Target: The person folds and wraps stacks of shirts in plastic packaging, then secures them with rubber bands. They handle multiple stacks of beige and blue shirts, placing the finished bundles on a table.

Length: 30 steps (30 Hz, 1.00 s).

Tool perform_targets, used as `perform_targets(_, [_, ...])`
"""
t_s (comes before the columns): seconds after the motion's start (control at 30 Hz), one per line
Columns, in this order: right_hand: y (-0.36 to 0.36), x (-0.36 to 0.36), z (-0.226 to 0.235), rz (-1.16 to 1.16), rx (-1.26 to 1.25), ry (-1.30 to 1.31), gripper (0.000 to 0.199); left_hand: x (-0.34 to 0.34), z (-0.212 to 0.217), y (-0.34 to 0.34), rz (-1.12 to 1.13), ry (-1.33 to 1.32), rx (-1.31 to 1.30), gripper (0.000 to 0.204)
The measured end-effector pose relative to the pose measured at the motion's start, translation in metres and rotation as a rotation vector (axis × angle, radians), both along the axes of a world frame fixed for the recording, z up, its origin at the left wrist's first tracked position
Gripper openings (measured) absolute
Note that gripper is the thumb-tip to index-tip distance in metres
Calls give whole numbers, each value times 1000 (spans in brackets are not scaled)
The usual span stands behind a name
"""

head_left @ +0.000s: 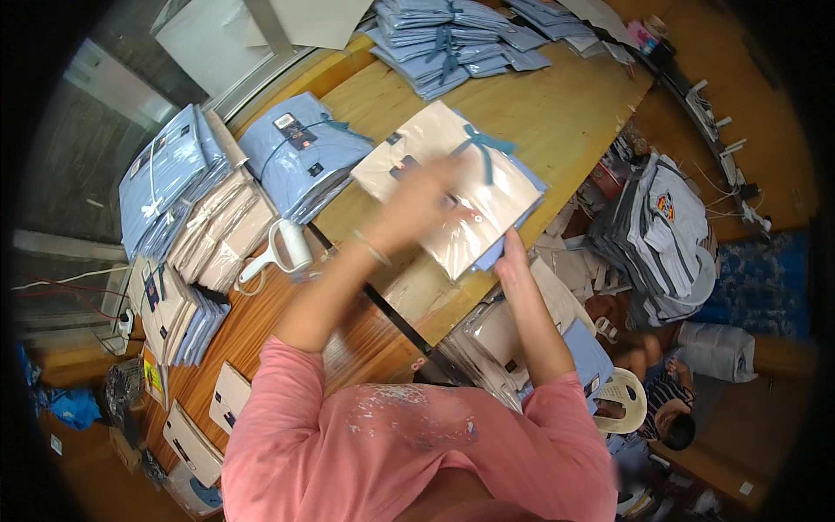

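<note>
A bundle of folded cream garments (500,204) in clear bags, tied with a teal ribbon (484,148), is tilted above the yellowish wooden table (383,96). Blue shows beneath the cream layer. My right hand (512,252) grips its lower right edge, fingers tucked under it. My left hand (422,204) passes over the top face, and motion smears its fingers. To the left of the bundle lies a stack of bagged blue folded garments (304,161), bound with a dark ribbon. A white handheld device with a looped handle (291,248) rests near my left forearm.
More bagged stacks, blue (165,174) and cream (222,222), line the left side. Blue bundles (444,43) sit at the far edge. On the right are a grey-and-white garment pile (657,235), a cream plastic chair (626,400) and a low-seated person (670,396).
</note>
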State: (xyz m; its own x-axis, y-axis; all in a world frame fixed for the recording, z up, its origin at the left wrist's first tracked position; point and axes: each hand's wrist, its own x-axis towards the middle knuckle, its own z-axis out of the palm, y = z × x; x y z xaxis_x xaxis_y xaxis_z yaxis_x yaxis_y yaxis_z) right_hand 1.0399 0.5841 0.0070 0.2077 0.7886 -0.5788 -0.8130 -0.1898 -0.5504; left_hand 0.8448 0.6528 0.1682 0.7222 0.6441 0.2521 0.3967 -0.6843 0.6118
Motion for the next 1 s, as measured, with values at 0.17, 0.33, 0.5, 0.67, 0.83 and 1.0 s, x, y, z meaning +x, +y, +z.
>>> perform_targets(0.17, [-1,-11,0,14,30,-166,54,-53,-46,124,197,-33,-820,83])
perform_targets(0.33, [-23,-7,50,61,176,-190,84,-28,-82,134,81,17,-1198,79])
perform_targets(0.5, [-30,-1,72,18,231,-111,90,-15,-78,129,37,55,-1369,72])
perform_targets(0.67, [-27,-8,57,61,212,-121,79,-24,-60,121,112,-27,-1212,72])
perform_targets(0.83, [20,-45,108,134,339,83,57,-71,19,161,258,34,-911,67])
perform_targets(1.0, [106,-101,109,53,393,151,65,-90,81,229,566,57,-615,69])
